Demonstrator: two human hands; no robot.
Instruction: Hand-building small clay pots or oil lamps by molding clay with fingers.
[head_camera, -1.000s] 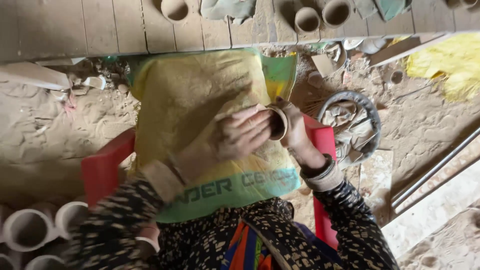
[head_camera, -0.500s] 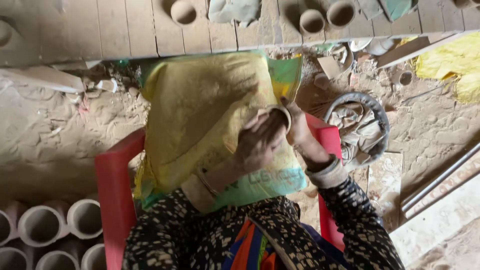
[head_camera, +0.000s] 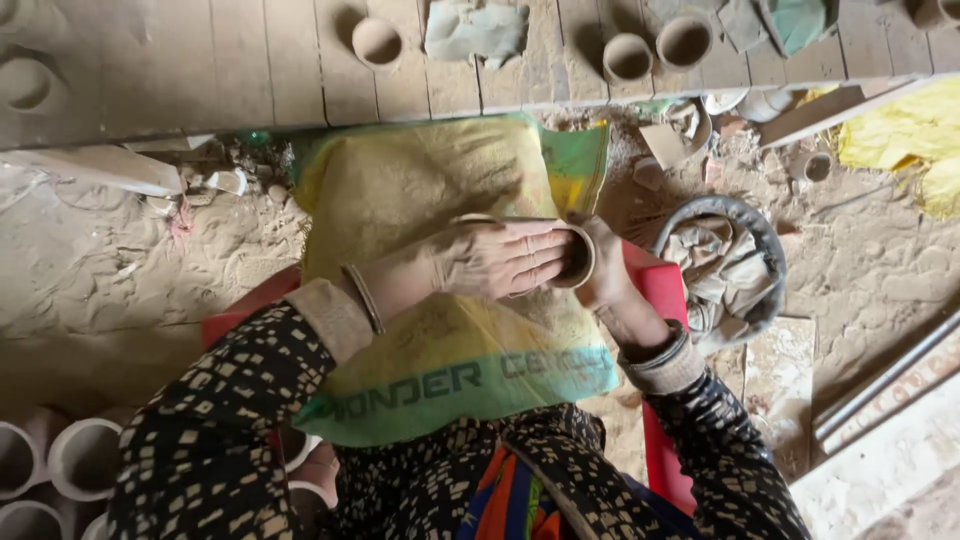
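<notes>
Hands nearest, over the lap. Held a clay cup (head_camera: 573, 256) between them, tipped on its side with the mouth turned right, above the right edge of the yellow-green sack (head_camera: 420, 190) spread across the knees. Left hand (head_camera: 500, 258) laid flat along the cup's wall, fingers stretched together up to the rim; a second earlier bent over the mouth at a steeper slant, so swung level and slid along the wall since. Right hand (head_camera: 607, 278) closed against the cup's right end by the rim, hardly moved. Cup turned a little, never off the sack.

Further out: red seat (head_camera: 665, 300) showing at both sides, pale cups (head_camera: 85, 458) at lower left, dark basin (head_camera: 768, 250) of crumpled cloth just right of the seat on the sandy floor. Farthest, small cups (head_camera: 378, 42) standing mouth-up on the plank platform (head_camera: 200, 60) past the sack's far edge.
</notes>
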